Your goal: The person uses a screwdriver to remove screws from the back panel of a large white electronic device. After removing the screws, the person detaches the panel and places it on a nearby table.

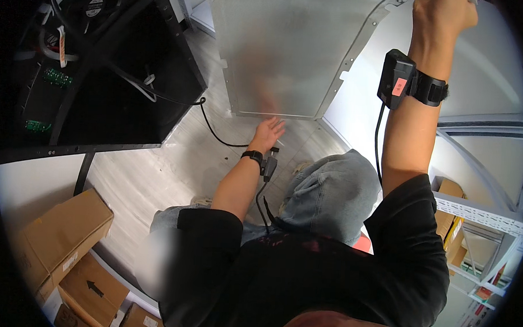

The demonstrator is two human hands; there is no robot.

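Note:
A large grey sheet-metal panel [288, 55] stands in front of me, with notched, holed flanges along its sides. My left hand [267, 134] is at its lower edge, fingers stretched out and spread, holding nothing; I cannot tell whether the fingertips touch the metal. A blurred reflection of the hand and arm shows in the panel. High at the upper right, beyond the panel's top right corner, my right hand [445, 14] is raised with its fingers closed. What it grips is cut off by the picture's edge. Both wrists carry black strapped devices with cables.
On the left stands an open black cabinet [119, 112] with green circuit boards and wiring; a black cable [216, 138] runs from it across the floor. Cardboard boxes [66, 231] are stacked at the lower left. White metal shelving [478, 214] with boxes is on the right.

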